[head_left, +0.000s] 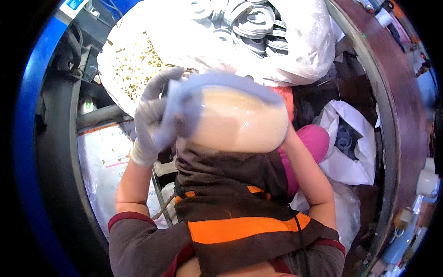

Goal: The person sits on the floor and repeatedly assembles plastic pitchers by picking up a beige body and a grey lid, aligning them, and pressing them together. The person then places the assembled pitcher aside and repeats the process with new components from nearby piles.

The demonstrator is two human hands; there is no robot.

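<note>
A large, glossy cream plastic piece [244,122] with rounded sides and a bluish-grey rim [221,81] is up in front of my lap, between my two hands. Its left end and the rim are smeared by motion, so their exact shape cannot be made out. My left hand [150,117], in a whitish glove, is bent around that left end, thumb and fingers partly hidden. At the opposite end, my right hand [288,135] holds the piece from behind. Only its wrist side shows; the fingers are hidden behind the piece.
Ahead stands a white bag [309,60] holding several grey ring-shaped parts [254,23]. Left of it is a white sack [134,60] with small yellowish bits. A smaller white bag [360,161] with dark grey parts sits at right, beside a brown edge [387,69]. Dark metal framing [60,124] runs along the left.
</note>
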